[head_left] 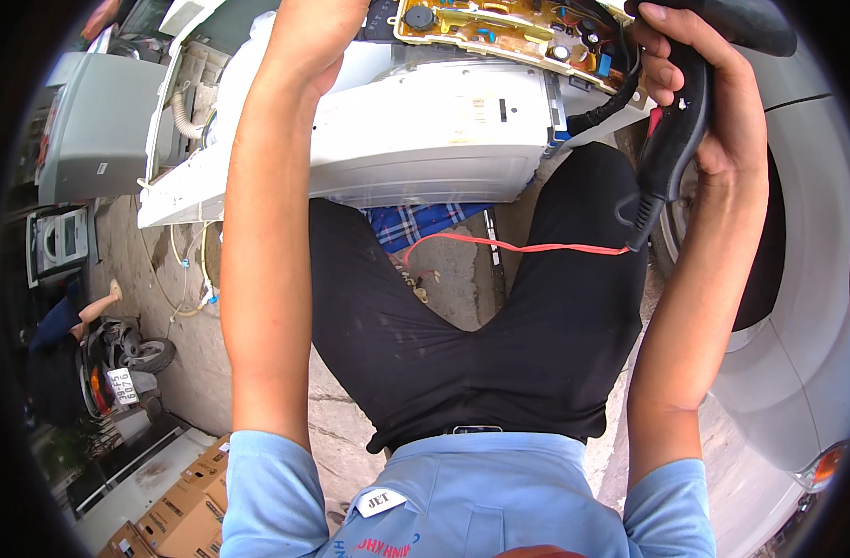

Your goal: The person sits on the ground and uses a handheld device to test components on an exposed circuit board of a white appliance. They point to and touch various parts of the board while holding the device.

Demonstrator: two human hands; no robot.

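My right hand (713, 84) is wrapped round the handle of a black hair dryer (671, 139), whose barrel reaches the top right edge. A red switch shows on the handle, and a thin red cord (527, 247) runs from its base down between my knees. Left of the dryer lies a circuit board (499, 33) in a pale tray coated with amber resin. The tray rests on a white washing machine (425, 130) in front of me. My left hand (327, 46) is beside the board's left end, cut off by the top edge, its fingers out of sight.
A black wire bundle (603, 113) hangs from the board's right side. A silver car (797, 307) stands close on my right. At left are a grey appliance casing (109, 126), loose hoses (204, 270), a parked motorbike (118, 367) with a person near it, and cardboard boxes (188, 502).
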